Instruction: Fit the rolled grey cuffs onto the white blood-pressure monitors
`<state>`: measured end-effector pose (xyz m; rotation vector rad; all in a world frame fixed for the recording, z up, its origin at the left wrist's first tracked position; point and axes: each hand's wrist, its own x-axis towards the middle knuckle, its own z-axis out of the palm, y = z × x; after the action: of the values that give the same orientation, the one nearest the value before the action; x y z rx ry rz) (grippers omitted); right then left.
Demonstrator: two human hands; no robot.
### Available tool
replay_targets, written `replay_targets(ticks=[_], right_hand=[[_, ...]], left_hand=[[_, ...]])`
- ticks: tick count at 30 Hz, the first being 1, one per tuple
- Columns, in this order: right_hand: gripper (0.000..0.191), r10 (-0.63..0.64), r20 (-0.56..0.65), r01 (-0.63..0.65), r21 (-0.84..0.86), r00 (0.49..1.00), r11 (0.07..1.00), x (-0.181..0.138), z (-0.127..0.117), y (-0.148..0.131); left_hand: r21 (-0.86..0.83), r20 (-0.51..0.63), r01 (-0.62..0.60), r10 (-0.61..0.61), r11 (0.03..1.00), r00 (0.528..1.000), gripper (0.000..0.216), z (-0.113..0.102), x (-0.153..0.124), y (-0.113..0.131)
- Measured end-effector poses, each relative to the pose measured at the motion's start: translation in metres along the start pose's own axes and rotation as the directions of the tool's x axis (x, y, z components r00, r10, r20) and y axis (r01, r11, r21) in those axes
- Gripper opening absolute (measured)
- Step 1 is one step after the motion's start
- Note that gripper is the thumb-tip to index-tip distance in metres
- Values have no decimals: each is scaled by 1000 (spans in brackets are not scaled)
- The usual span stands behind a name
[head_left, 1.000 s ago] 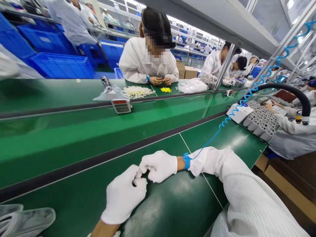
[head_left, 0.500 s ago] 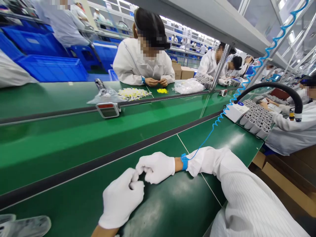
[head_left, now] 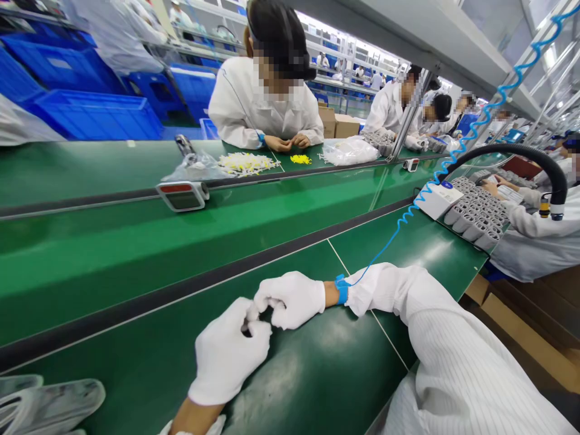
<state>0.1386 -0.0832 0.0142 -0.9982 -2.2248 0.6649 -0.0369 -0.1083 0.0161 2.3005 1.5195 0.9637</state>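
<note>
Head view looking down a long green bench [head_left: 317,374] stretching across a big, bright factory room. Blue bins [head_left: 95,118] sitting in piles far behind it. Co-workers in white coats sitting along the bench, with one person [head_left: 267,90] right across, bending over a small yellow pile [head_left: 301,159] next to a white and yellow heap [head_left: 247,163]. Rows of grey tube parts [head_left: 475,208] sitting off to the far right, just beside a white box [head_left: 437,200]. A curly blue cord [head_left: 408,217] running down to a blue wrist strap [head_left: 342,289] around the right wrist. Two white gloves resting on the near green belt, with the right hand [head_left: 290,299] and the left hand [head_left: 229,350] touching at the tips. Fingers [head_left: 260,329] curling in and closing together, not open at all. Anything tiny between them hiding behind the gloves, so no telling what they are holding, or if they are holding anything.
</note>
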Motion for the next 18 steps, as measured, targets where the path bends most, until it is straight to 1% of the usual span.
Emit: replay_targets(ticks=[6, 9, 12, 15, 18], right_hand=[[30, 72, 32, -71, -23, 997, 997, 1, 0, -1], [31, 75, 31, -74, -18, 997, 997, 1, 0, -2], [33, 45, -10, -45, -27, 999, 999, 2, 2, -1], [33, 55, -34, -57, -59, 998, 997, 4, 5, 4], [31, 42, -43, -45, -64, 998, 997, 4, 5, 8]], left_hand=[[39, -55, -27, 29, 999, 998, 15, 3, -2, -1], [46, -48, -31, 33, 998, 998, 16, 3, -2, -1], [23, -14, 22, -22, 1000, 1000, 11, 1, -1, 0], [-17, 26, 89, -88, 996, 996, 7, 0, 2, 0], [-40, 31, 102, -101, 994, 994, 9, 1, 4, 0]])
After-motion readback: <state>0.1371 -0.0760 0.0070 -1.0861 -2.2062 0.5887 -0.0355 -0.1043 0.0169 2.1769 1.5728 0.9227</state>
